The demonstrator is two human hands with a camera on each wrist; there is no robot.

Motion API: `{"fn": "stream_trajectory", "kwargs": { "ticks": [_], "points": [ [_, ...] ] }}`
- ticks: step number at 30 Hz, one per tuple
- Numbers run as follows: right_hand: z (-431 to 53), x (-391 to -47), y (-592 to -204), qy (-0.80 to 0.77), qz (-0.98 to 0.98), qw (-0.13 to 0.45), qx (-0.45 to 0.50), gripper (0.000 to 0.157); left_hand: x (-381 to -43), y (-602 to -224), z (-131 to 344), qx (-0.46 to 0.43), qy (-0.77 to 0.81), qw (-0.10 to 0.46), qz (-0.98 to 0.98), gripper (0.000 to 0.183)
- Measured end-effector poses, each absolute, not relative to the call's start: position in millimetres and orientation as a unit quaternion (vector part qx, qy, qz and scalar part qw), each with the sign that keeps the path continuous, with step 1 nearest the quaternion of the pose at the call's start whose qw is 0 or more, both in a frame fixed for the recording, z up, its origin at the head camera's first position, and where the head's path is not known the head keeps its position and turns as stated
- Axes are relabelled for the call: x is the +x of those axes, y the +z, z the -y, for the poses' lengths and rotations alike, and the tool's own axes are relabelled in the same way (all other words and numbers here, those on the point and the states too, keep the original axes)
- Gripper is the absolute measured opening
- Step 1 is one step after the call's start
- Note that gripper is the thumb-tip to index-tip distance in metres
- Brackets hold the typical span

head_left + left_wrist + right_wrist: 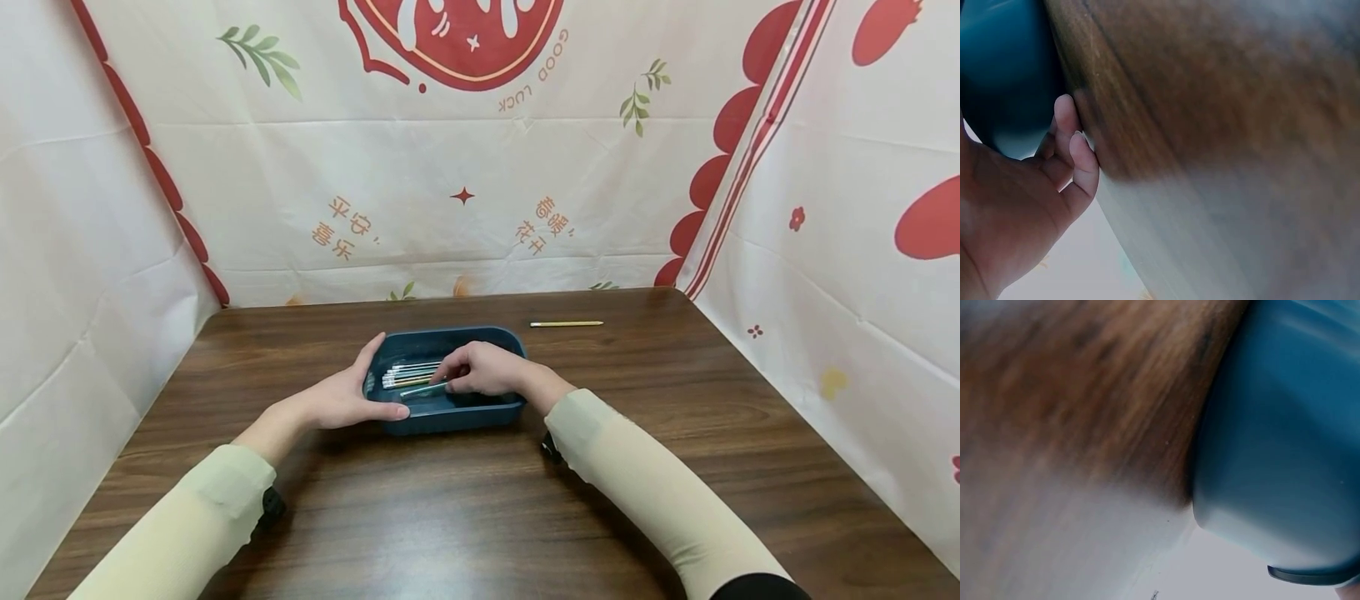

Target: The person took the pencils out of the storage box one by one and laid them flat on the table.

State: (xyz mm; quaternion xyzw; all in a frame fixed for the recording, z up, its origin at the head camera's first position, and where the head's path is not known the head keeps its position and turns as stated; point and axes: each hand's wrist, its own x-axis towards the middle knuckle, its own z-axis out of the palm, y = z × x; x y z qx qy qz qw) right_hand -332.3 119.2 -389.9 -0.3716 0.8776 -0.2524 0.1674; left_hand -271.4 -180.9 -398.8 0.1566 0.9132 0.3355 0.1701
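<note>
A dark blue rectangular plastic basin (450, 422) sits on the table with several pencils (408, 373) lying side by side at its left end. My left hand (352, 398) holds the basin's left end, its thumb over the near rim and its fingers spread around the outside. In the left wrist view, two bent fingertips (1067, 115) show beside the basin wall (1010, 69). My right hand (487, 369) reaches inside and pinches a greenish pencil (422, 390) at its right end, in front of the other pencils. The right wrist view shows mainly the basin's outer wall (1279, 437).
A single yellow pencil (566, 323) lies on the brown wood-grain table (450, 508), beyond the basin to the right. Printed white cloth (420, 158) hangs behind the table and along both sides.
</note>
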Motion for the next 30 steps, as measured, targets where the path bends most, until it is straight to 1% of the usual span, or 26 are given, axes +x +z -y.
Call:
{"fn": "stream_trajectory", "kwargs": {
  "ticks": [8, 16, 24, 30],
  "points": [
    [-119, -333, -389, -0.282, -0.869, 0.169, -0.370, 0.024, -273, -402, 182, 0.157, 0.333, 0.163, -0.916, 0.133],
    [-122, -333, -384, -0.308, -0.867, 0.156, -0.359, 0.024, -273, -404, 182, 0.158, 0.329, 0.154, -0.918, 0.134],
    [-127, -336, -370, -0.323, -0.867, 0.140, -0.352, 0.024, -274, -404, 181, 0.157, 0.327, 0.153, -0.919, 0.135],
    [-144, -338, -356, -0.339, -0.869, 0.120, -0.341, 0.023, -273, -403, 182, 0.157, 0.328, 0.157, -0.918, 0.135]
  ]
}}
